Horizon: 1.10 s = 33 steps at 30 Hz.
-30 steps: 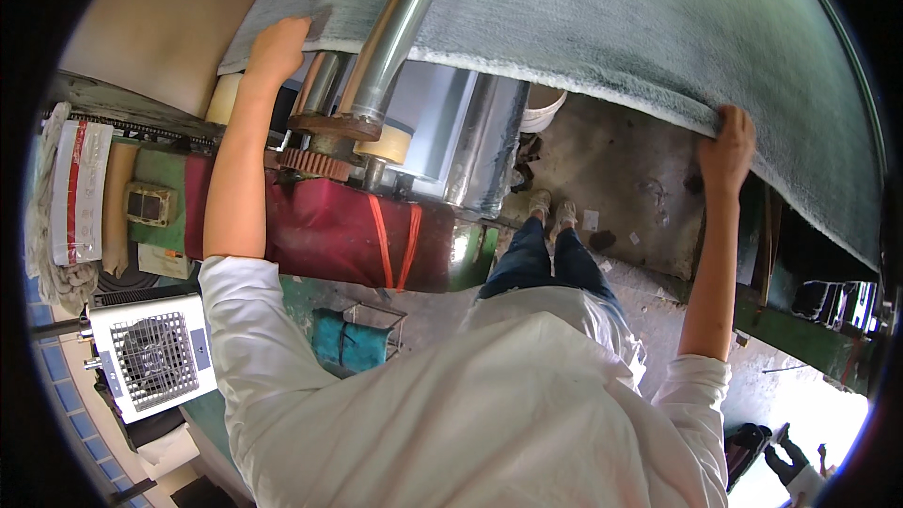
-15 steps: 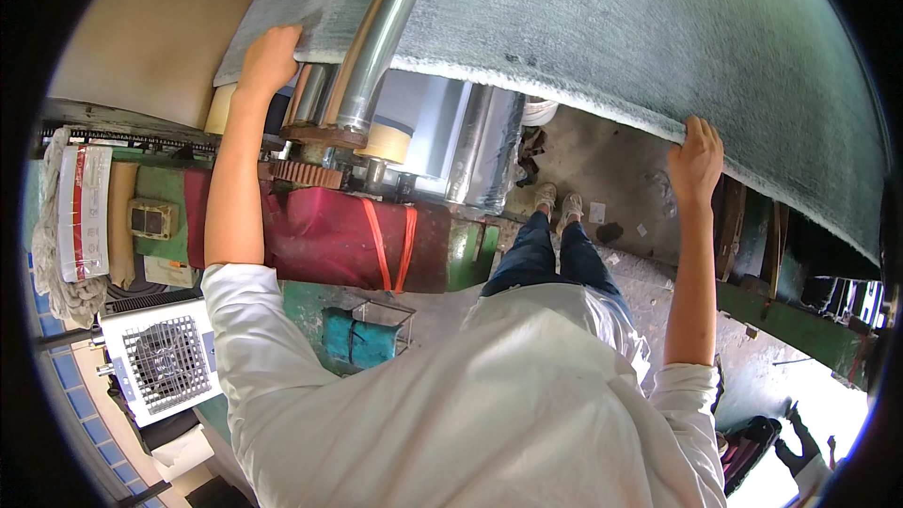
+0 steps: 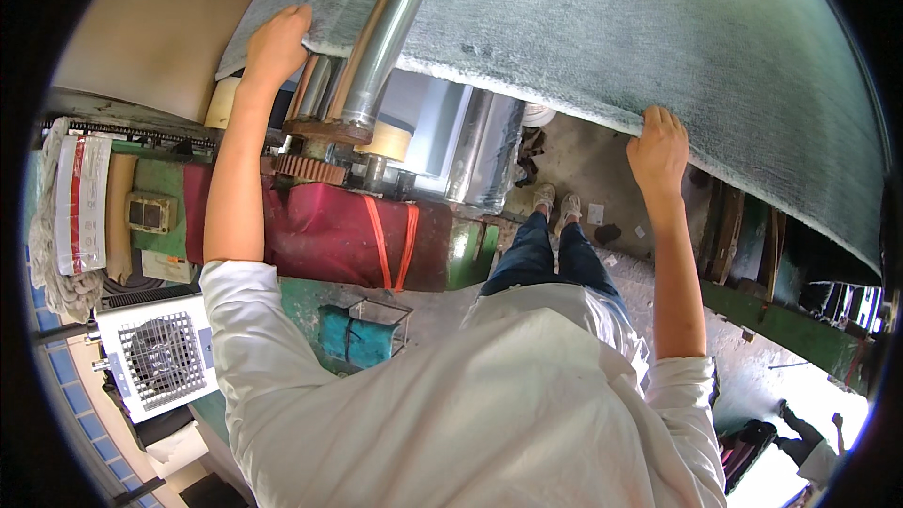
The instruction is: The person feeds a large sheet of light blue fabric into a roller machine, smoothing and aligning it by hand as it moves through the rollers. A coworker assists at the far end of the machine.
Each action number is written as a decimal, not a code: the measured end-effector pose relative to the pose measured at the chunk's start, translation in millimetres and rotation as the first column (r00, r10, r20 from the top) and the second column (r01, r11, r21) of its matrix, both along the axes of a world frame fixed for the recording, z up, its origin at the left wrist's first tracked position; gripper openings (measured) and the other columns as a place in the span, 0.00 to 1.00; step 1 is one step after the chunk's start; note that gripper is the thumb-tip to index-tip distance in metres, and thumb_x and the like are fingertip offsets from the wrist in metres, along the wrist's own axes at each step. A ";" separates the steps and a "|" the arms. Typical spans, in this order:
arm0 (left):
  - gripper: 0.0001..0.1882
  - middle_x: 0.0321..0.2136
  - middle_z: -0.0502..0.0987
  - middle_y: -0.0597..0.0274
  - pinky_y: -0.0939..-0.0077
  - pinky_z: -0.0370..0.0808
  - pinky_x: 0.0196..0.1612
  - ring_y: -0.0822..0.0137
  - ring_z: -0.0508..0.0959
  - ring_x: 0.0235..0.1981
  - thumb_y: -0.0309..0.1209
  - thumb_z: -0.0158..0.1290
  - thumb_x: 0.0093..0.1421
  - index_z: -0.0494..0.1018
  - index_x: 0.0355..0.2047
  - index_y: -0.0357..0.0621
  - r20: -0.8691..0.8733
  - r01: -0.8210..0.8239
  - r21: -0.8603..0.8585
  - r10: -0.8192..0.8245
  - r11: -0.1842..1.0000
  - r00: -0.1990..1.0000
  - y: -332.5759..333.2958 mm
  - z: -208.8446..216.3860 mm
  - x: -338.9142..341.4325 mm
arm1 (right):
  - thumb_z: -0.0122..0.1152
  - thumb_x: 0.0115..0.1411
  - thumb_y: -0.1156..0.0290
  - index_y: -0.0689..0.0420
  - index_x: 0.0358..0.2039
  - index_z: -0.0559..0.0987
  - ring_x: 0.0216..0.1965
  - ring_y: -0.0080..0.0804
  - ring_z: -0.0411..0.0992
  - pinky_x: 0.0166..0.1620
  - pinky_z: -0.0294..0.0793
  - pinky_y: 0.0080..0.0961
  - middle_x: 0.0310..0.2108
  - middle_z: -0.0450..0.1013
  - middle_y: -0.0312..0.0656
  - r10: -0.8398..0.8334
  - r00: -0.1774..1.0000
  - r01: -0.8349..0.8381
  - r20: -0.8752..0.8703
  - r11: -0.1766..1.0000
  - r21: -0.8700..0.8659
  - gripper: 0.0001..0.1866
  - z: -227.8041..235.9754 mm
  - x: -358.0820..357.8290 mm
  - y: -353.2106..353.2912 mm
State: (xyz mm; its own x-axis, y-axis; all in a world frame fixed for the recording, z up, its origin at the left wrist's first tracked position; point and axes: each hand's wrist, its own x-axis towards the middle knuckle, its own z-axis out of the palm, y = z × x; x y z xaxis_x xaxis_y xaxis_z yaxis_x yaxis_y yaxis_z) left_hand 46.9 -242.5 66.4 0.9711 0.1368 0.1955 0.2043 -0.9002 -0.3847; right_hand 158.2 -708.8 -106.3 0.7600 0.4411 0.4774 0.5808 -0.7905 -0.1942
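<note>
A wide sheet of grey-blue, fuzzy-edged fabric (image 3: 602, 28) spreads across the top of the view. At its left part, my left hand (image 3: 278, 41) is closed in a fist over the lower edge, beside a shiny metal roller. Farther right, my right hand (image 3: 659, 152) has its fingers curled over the same edge, with the back of the hand toward me. Both arms reach forward and apart, and the fingertips are partly hidden. Between the hands the edge runs at a slant, lower at the right.
A metal roller (image 3: 390, 38) crosses the fabric above a rusty gear (image 3: 308, 169). Nearer me lies a maroon cover (image 3: 329, 235) tied with orange bands. A caged fan unit (image 3: 160, 357) stands at left. Green machine framing (image 3: 790, 325) runs along the right; another person (image 3: 814, 447) is at lower right.
My right hand has shifted left along the fabric edge. My left hand has risen slightly and moved a little right, still at the edge.
</note>
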 end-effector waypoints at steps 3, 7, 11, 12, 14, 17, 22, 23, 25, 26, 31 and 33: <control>0.12 0.35 0.75 0.47 0.54 0.72 0.39 0.45 0.74 0.40 0.16 0.45 0.47 0.72 0.32 0.40 -0.072 -0.061 0.031 0.064 0.998 0.995 1.8 -1.3 -2.3 | 0.57 0.39 0.76 0.60 0.25 0.69 0.34 0.45 0.69 0.38 0.67 0.37 0.28 0.70 0.46 0.025 1.000 -0.025 0.000 1.000 0.007 0.09 0.4 -1.1 8.2; 0.10 0.33 0.76 0.45 0.54 0.73 0.39 0.44 0.75 0.38 0.16 0.46 0.47 0.73 0.30 0.38 -0.071 -0.113 0.030 0.115 0.993 0.991 19.1 -7.7 -5.5 | 0.56 0.40 0.77 0.60 0.25 0.69 0.35 0.45 0.69 0.38 0.68 0.38 0.28 0.70 0.46 0.037 0.999 -0.036 -0.012 0.999 0.008 0.09 5.4 -4.5 19.9; 0.09 0.33 0.76 0.43 0.54 0.73 0.38 0.44 0.75 0.37 0.16 0.47 0.47 0.73 0.28 0.36 -0.048 -0.129 0.056 0.131 0.990 0.990 28.7 -10.1 -10.2 | 0.56 0.40 0.77 0.60 0.25 0.69 0.34 0.45 0.69 0.37 0.68 0.38 0.28 0.70 0.47 0.057 0.998 -0.056 -0.011 0.998 0.032 0.08 9.7 -7.5 32.4; 0.09 0.33 0.76 0.44 0.54 0.73 0.38 0.44 0.75 0.37 0.16 0.47 0.47 0.73 0.29 0.36 -0.064 -0.154 0.066 0.159 0.986 0.985 29.3 -10.0 -10.6 | 0.56 0.40 0.77 0.60 0.25 0.69 0.34 0.46 0.69 0.37 0.68 0.37 0.28 0.70 0.47 0.064 0.998 -0.064 -0.008 0.997 0.041 0.08 10.8 -7.8 35.2; 0.09 0.33 0.76 0.44 0.54 0.73 0.37 0.44 0.75 0.37 0.16 0.46 0.47 0.72 0.29 0.36 -0.095 -0.199 0.089 0.207 0.976 0.974 29.1 -8.5 -9.2 | 0.56 0.41 0.78 0.60 0.25 0.69 0.34 0.45 0.69 0.37 0.67 0.37 0.27 0.70 0.47 0.072 0.997 -0.072 -0.010 0.996 0.043 0.08 10.2 -7.5 40.5; 0.08 0.33 0.75 0.47 0.52 0.70 0.38 0.45 0.74 0.38 0.19 0.45 0.49 0.71 0.30 0.40 0.022 -0.074 0.013 0.074 0.997 0.997 18.8 -7.4 -8.8 | 0.56 0.41 0.78 0.60 0.26 0.69 0.34 0.45 0.69 0.37 0.67 0.37 0.28 0.69 0.46 0.090 0.996 -0.090 0.002 0.995 0.047 0.09 10.0 -9.0 50.4; 0.10 0.34 0.75 0.46 0.53 0.71 0.38 0.43 0.74 0.39 0.17 0.46 0.47 0.70 0.31 0.37 -0.022 -0.014 -0.032 0.013 0.999 1.000 5.9 -2.9 -0.6 | 0.58 0.41 0.78 0.58 0.28 0.69 0.36 0.44 0.67 0.39 0.67 0.38 0.30 0.67 0.45 0.231 0.973 -0.233 0.029 0.969 0.087 0.12 21.5 -17.0 50.5; 0.11 0.34 0.75 0.45 0.53 0.72 0.39 0.43 0.74 0.39 0.16 0.46 0.46 0.71 0.32 0.37 -0.075 -0.072 -0.010 0.071 0.997 0.995 10.1 -4.1 -1.5 | 0.58 0.42 0.77 0.58 0.29 0.69 0.36 0.44 0.67 0.39 0.67 0.38 0.31 0.67 0.44 0.273 0.962 -0.274 0.029 0.958 0.079 0.12 30.5 -16.9 42.0; 0.11 0.35 0.75 0.45 0.53 0.72 0.39 0.43 0.74 0.39 0.16 0.46 0.46 0.71 0.32 0.37 -0.092 -0.095 -0.012 0.093 0.995 0.991 20.0 -6.7 -4.8 | 0.60 0.42 0.76 0.56 0.32 0.70 0.37 0.45 0.66 0.40 0.67 0.38 0.32 0.66 0.44 0.303 0.951 -0.307 0.063 0.949 0.076 0.14 33.2 -6.0 17.6; 0.11 0.35 0.75 0.45 0.53 0.72 0.40 0.43 0.74 0.39 0.16 0.46 0.46 0.71 0.32 0.37 -0.102 -0.107 -0.016 0.105 0.994 0.989 24.8 -9.8 -6.7 | 0.60 0.41 0.77 0.56 0.33 0.70 0.37 0.46 0.66 0.40 0.67 0.39 0.33 0.66 0.44 0.234 0.971 -0.238 0.050 0.968 0.084 0.16 39.6 -1.2 4.2; 0.10 0.35 0.75 0.45 0.55 0.72 0.40 0.44 0.74 0.40 0.17 0.46 0.48 0.71 0.32 0.37 -0.075 -0.128 0.031 0.130 0.991 0.989 41.1 -15.0 -12.5 | 0.55 0.40 0.81 0.59 0.34 0.73 0.40 0.48 0.68 0.43 0.68 0.38 0.35 0.71 0.44 -0.378 0.892 0.376 0.249 0.925 0.056 0.16 47.0 42.4 -82.7; 0.10 0.36 0.75 0.45 0.55 0.72 0.40 0.44 0.74 0.40 0.17 0.46 0.48 0.71 0.32 0.37 -0.083 -0.138 0.058 0.143 0.989 0.986 45.4 -15.0 -12.8 | 0.54 0.40 0.82 0.61 0.35 0.74 0.40 0.48 0.69 0.43 0.69 0.39 0.35 0.72 0.46 -0.349 0.925 0.358 0.151 0.933 -0.035 0.16 36.0 50.3 -109.5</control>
